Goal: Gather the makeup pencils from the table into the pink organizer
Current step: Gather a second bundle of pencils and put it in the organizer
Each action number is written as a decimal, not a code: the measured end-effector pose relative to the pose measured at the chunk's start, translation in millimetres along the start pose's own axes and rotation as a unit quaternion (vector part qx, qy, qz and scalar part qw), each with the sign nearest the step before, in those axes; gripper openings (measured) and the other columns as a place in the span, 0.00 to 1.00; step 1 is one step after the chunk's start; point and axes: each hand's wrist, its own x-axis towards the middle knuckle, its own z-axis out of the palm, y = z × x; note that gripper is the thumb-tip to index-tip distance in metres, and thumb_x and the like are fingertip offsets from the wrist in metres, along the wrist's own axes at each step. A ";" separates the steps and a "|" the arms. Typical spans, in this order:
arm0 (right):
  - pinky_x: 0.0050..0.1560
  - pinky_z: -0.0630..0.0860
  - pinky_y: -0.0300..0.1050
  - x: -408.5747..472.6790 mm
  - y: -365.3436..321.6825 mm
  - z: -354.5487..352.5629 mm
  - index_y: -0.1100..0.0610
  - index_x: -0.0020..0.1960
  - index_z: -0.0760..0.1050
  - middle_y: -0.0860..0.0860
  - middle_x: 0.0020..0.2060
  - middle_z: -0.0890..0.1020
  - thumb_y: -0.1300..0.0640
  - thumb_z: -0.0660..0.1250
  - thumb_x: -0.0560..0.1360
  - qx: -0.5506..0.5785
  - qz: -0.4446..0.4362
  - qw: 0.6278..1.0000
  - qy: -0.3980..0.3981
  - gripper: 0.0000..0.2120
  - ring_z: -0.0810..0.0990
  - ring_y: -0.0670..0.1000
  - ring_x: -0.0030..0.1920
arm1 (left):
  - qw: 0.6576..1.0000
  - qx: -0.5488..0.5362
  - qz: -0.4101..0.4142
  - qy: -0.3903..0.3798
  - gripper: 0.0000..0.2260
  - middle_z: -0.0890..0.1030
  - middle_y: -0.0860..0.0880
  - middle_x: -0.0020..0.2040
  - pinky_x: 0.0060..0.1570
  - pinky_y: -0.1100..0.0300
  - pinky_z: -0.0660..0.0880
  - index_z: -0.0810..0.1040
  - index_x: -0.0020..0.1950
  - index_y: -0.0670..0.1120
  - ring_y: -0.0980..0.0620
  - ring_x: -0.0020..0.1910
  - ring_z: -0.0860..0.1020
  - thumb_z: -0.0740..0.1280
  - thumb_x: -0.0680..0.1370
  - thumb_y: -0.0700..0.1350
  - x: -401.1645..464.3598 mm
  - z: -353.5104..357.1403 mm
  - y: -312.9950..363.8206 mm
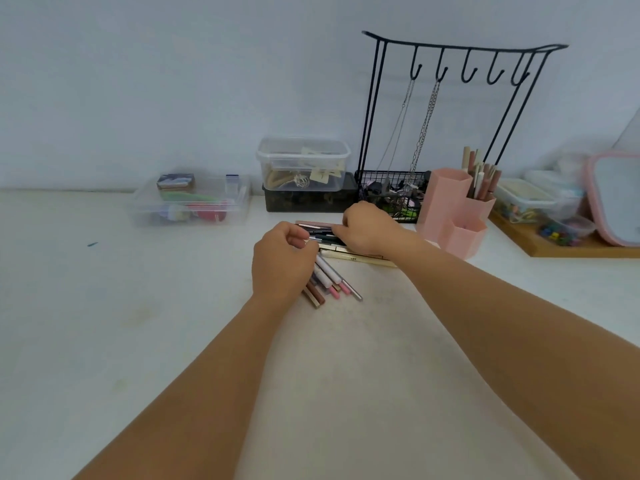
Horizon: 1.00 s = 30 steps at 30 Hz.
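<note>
left hand (282, 259): fingers curled round a bundle of makeup pencils (329, 280), tips fanning out low on the white table (104, 323)
right hand (367, 227): fingertips pinching at the loose pencils (317, 227) lying just beyond
pink organizer (453, 211): upright, near right of the hands, rear cup already stocked with several pencils
progress: seemingly midway; held bundle and table pile yet to go in

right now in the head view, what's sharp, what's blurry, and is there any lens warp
Head view: light is soft and even, no glare. The hanger rack is crisp, though its top bar bows from wide-angle warp; the clear bin at left looks hazy, and the pencils under the left hand are slightly soft.
</note>
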 end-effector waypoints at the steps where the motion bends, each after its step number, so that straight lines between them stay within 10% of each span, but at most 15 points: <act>1: 0.36 0.74 0.50 -5.4 4.5 -2.3 0.60 0.37 0.76 0.57 0.36 0.77 0.48 0.62 0.81 0.014 -0.002 1.000 -0.007 0.19 0.78 0.58 0.38 | 1.000 0.016 0.006 -0.008 0.04 0.80 0.55 0.44 0.35 0.68 0.72 0.80 0.51 0.52 0.57 0.41 0.79 0.72 0.78 0.47 -0.8 0.7 0.6; 6: 0.60 0.74 0.47 -30.1 36.8 -18.7 0.61 0.64 0.79 0.56 0.61 0.82 0.57 0.64 0.81 0.117 0.000 0.992 0.041 0.15 0.79 0.56 0.60 | 0.998 0.048 0.039 -0.032 0.06 0.80 0.53 0.46 0.43 0.61 0.75 0.80 0.52 0.52 0.54 0.44 0.79 0.72 0.77 0.49 -6.6 1.4 3.6; 14: 0.36 0.70 0.37 -56.4 78.2 -48.7 0.54 0.45 0.80 0.48 0.40 0.81 0.49 0.77 0.72 0.154 -0.009 0.988 0.001 0.11 0.78 0.47 0.41 | 0.996 0.052 0.066 -0.002 0.04 0.80 0.51 0.45 0.43 0.63 0.75 0.81 0.52 0.49 0.53 0.43 0.79 0.72 0.78 0.46 -10.4 2.4 10.6; 18: 0.36 0.76 0.39 -65.8 65.2 -60.1 0.52 0.43 0.83 0.46 0.35 0.83 0.45 0.79 0.68 0.116 -0.052 0.982 -0.141 0.12 0.78 0.45 0.36 | 0.996 0.050 0.070 0.005 0.03 0.80 0.52 0.43 0.41 0.64 0.74 0.82 0.50 0.49 0.55 0.41 0.79 0.71 0.78 0.45 -11.0 1.8 11.0; 30: 0.35 0.77 0.40 -67.9 46.7 -50.1 0.55 0.41 0.85 0.49 0.33 0.86 0.52 0.77 0.72 0.021 -0.063 0.983 -0.171 0.07 0.81 0.46 0.32 | 0.998 0.007 0.064 0.001 0.04 0.80 0.56 0.39 0.35 0.72 0.71 0.80 0.44 0.55 0.62 0.37 0.78 0.70 0.78 0.47 -10.0 2.7 12.5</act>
